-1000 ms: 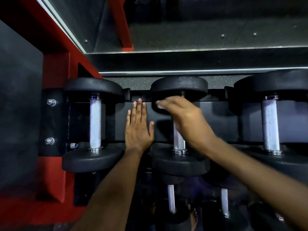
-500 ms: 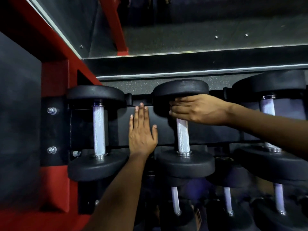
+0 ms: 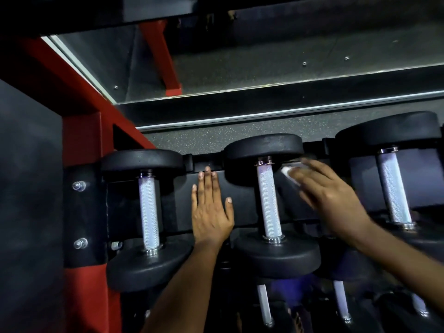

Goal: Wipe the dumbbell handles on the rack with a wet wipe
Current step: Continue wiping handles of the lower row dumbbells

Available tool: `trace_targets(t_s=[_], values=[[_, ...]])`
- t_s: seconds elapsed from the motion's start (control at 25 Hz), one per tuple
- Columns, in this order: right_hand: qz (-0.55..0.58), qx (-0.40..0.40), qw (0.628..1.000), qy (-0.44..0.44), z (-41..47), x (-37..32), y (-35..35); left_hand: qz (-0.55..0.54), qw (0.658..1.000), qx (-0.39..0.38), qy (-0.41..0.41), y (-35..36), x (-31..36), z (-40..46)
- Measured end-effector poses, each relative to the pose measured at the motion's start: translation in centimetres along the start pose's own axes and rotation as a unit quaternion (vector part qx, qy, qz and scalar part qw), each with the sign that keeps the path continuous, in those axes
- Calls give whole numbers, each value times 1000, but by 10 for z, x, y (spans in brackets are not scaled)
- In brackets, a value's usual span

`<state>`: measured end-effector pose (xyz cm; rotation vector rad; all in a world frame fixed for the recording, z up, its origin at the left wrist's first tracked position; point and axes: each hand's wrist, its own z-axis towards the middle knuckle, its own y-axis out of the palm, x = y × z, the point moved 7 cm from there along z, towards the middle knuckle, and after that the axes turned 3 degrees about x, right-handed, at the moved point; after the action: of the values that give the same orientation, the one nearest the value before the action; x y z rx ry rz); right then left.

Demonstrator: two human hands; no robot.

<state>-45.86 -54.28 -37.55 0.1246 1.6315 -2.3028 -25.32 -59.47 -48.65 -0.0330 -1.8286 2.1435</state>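
Note:
Three black dumbbells with knurled silver handles lie on the top tier of the rack (image 3: 240, 198): a left one (image 3: 149, 212), a middle one (image 3: 269, 200) and a right one (image 3: 394, 193). My left hand (image 3: 211, 212) rests flat on the black rack panel between the left and middle dumbbells, fingers straight. My right hand (image 3: 329, 198) is blurred, just right of the middle handle and off it. It holds a white wet wipe (image 3: 287, 173) under its fingers; how the fingers lie is blurred.
A red frame post (image 3: 81, 131) with two bolts bounds the rack on the left. A mirror with a metal edge (image 3: 264, 90) runs behind the rack. More dumbbells (image 3: 264, 306) sit on a lower tier below my arms.
My right hand has come off the top of the middle handle and moved right with the wipe. The left hand stayed flat on the panel. The view shifted slightly.

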Motion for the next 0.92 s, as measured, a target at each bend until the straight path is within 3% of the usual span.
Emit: trace_targets(t_s=[0.04, 0.08, 0.12, 0.16, 0.24, 0.28, 0.32, 0.48, 0.64, 0.68, 0.76, 0.84, 0.92], values=[[67, 17, 982, 175, -3, 12, 5, 0, 1000, 1, 1, 0, 1, 0], [144, 11, 930, 337, -6, 24, 18, 1, 1000, -1, 0, 0, 1, 1], [244, -28, 852, 462, -5, 28, 38, 1, 1000, -2, 0, 0, 1, 0], [385, -72, 743, 543, -1, 22, 66, 1, 1000, -1, -1, 0, 0, 0], [628, -125, 486, 595, 14, -6, 99, 6, 1000, 0, 1, 1, 0, 0], [664, -117, 424, 604, 18, -8, 107, 7, 1000, 0, 2, 0, 0, -1], [674, -112, 412, 603, 21, -5, 107, 8, 1000, 2, 3, 0, 0, -1], [646, -118, 492, 572, 21, 7, 90, 8, 1000, 7, 2, 0, -1, 0], [679, -116, 471, 552, 25, -10, 75, 4, 1000, 5, 6, -1, 0, -1], [669, -115, 490, 547, 26, -10, 71, 5, 1000, 3, 7, 0, 0, -1], [616, -64, 571, 539, 28, 4, 64, 6, 1000, 1, 4, 1, 0, 1], [614, -13, 601, 512, 28, 2, 55, 5, 1000, -5, 3, 1, 0, 0], [498, -39, 719, 483, 11, 7, 57, 6, 1000, -3, 4, 0, 0, -1]])
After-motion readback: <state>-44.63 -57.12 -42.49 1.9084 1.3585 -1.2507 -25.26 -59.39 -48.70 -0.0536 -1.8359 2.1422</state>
